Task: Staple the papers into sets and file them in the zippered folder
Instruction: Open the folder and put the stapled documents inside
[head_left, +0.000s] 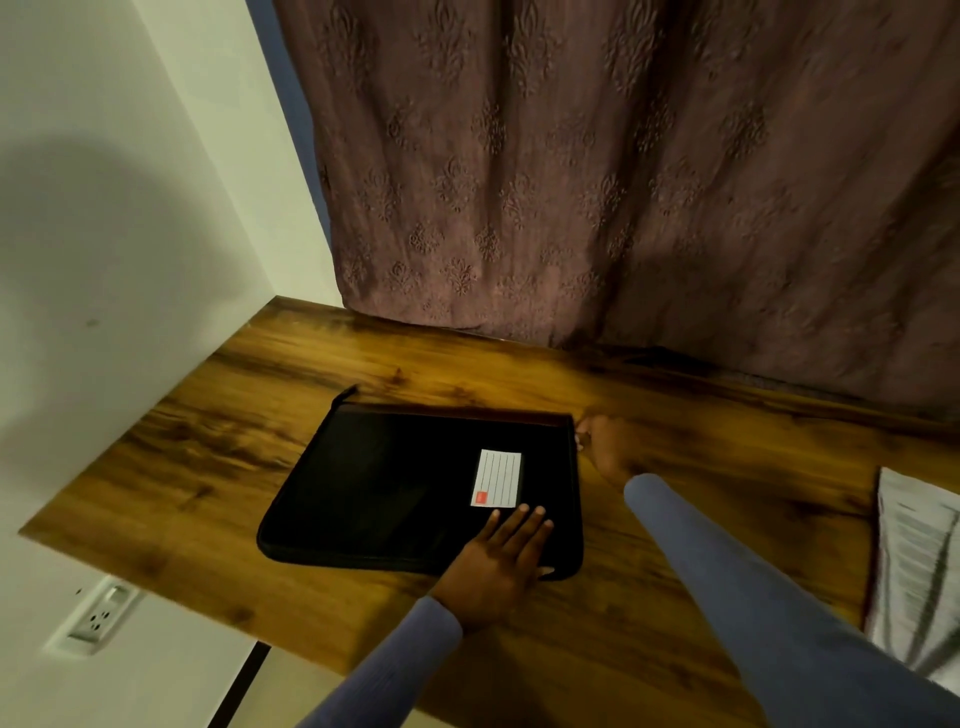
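A black zippered folder (395, 483) lies flat in the middle of the wooden table (260, 374), with a white lined label (497, 478) on its cover. My left hand (501, 561) presses flat on the folder's near right corner, fingers straight. My right hand (605, 447) is at the folder's far right corner, fingers curled as if pinching something at the zipper edge; blur hides the exact grip. A stack of printed papers (919, 566) lies at the table's right edge, partly out of view.
A brown patterned curtain (623, 182) hangs behind the table and touches its back edge. A white wall (130, 208) stands on the left, with a power socket (101, 616) below the table's left edge.
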